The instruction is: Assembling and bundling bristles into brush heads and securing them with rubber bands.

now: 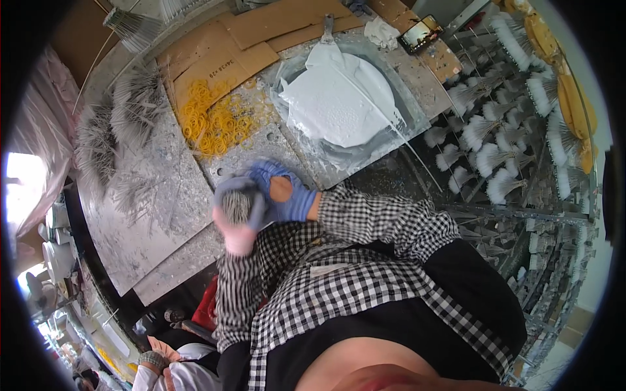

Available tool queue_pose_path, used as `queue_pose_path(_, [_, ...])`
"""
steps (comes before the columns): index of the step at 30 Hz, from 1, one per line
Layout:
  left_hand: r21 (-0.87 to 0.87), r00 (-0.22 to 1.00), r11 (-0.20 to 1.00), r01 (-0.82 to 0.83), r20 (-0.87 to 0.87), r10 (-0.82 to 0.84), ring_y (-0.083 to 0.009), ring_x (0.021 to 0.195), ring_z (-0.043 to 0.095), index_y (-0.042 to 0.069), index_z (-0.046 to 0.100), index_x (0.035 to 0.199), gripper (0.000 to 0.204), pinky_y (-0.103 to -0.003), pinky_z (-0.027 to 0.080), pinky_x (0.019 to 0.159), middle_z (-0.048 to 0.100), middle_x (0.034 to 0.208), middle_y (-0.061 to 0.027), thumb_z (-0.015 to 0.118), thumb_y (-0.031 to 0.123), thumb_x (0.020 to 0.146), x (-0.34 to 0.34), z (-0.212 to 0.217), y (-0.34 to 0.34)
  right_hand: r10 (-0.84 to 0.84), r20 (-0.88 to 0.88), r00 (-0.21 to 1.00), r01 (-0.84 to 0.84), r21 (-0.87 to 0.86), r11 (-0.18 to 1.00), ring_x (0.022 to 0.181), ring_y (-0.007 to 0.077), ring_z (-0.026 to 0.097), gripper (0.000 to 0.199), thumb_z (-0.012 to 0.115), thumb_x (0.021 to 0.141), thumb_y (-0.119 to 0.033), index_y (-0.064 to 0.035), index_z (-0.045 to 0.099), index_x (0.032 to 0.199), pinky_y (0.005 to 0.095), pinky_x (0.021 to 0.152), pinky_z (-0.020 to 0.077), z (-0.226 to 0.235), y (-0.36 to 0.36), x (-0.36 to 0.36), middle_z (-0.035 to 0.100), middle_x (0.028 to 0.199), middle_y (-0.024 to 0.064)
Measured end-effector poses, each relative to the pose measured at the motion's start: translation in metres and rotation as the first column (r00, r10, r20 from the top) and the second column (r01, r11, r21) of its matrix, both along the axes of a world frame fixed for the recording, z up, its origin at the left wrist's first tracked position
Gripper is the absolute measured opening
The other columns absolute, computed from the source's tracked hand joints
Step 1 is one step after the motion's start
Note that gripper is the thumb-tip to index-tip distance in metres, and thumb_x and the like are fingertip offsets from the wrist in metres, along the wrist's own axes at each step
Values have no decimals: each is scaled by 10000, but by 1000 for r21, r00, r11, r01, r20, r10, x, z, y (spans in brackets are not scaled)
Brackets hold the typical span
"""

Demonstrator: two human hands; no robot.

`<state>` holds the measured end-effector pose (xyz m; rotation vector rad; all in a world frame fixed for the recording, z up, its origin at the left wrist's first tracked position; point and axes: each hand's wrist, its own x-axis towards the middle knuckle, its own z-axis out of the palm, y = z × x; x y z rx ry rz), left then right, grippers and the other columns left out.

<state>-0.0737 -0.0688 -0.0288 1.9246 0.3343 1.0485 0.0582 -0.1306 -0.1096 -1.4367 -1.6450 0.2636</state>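
In front of my body, my left hand (pixel 236 231), in a pink and grey glove, is closed round a bundle of thin grey rods (pixel 238 206); their ends face up toward me. My right hand (pixel 287 193), in a blue knit glove that leaves a patch of skin bare on its back, is pressed against the far right side of the same bundle. Its fingers curl round there, partly hidden. Yellow rubber bands (pixel 218 120) lie in a loose heap just beyond both hands. The left glove is a little blurred.
A round pan of white paste (pixel 342 98) stands beyond my right hand, with a long thin stick across it and a scraper (pixel 328 29) at its far edge. Loose grey rods (pixel 134 111) lie at left. Cardboard (pixel 225 58), a phone (pixel 420 34) and racks of white-tipped bundles (pixel 502 143) surround the table.
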Motion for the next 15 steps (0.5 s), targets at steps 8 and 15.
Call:
queue_pose_path(8, [-690, 969, 695, 200, 244, -36, -211, 993, 563, 57, 559, 1003, 316, -399, 430, 997, 598, 943, -67, 765, 116, 771, 6, 20, -21, 244, -363, 899, -261, 3, 965, 1435, 368, 348, 1523, 950, 528, -476, -31, -33, 1603, 440, 1229, 260, 23, -13, -3, 239, 1597, 216])
queue_pose_path(15, [-607, 930, 774, 180, 360, 67, -245, 1166, 562, 13, 497, 1288, 620, -421, 411, 1067, 614, 1165, -133, 804, 191, 779, -2, 22, -40, 310, -570, 761, -330, 71, 941, 1261, 250, 577, 1321, 923, 647, -273, -50, 35, 1599, 368, 1141, 415, 55, -27, -6, 570, 1395, 128])
